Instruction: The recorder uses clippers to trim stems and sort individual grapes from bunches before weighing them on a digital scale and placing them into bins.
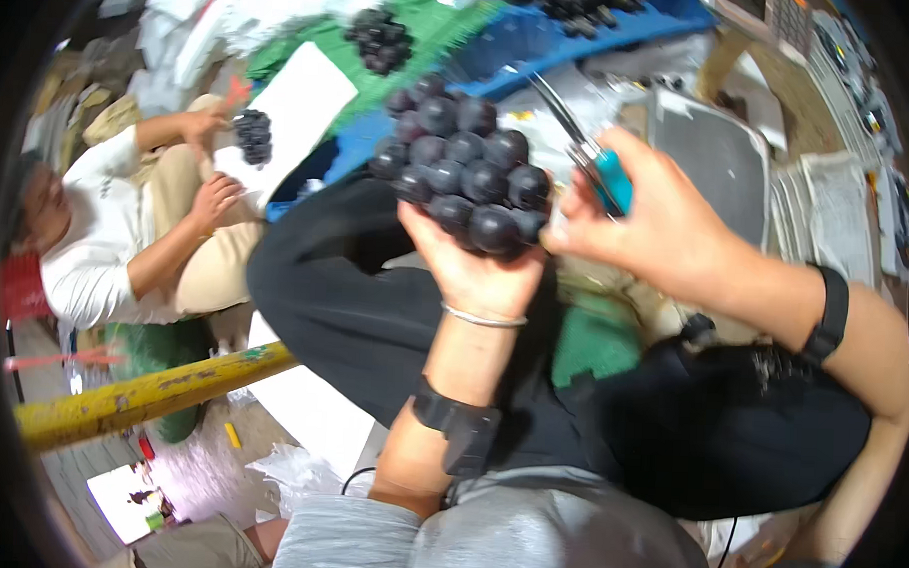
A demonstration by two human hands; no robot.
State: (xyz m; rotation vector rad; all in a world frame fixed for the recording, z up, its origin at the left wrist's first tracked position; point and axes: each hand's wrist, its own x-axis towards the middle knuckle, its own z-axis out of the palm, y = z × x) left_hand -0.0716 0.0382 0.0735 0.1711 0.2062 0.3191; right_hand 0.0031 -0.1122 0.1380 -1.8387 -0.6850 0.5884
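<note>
A large bunch of dark purple grapes (464,164) rests in my left hand (480,265), which supports it from below with the palm up; most of its fingers are hidden behind the fruit. Just right of the bunch, my right hand (657,206) grips a pair of small snips (610,181) with teal handles. The metal blades point up and to the left, apart from the grapes. My right fingertips are close to the bunch's right edge; whether they touch it I cannot tell.
A blue crate (603,51) and green woven cloth (429,23) lie ahead, with another grape bunch (380,41). At left a co-worker (106,242) sits by a smaller bunch (251,137). A yellow pole (160,394) crosses at lower left. A grey scale-like plate (714,163) stands right.
</note>
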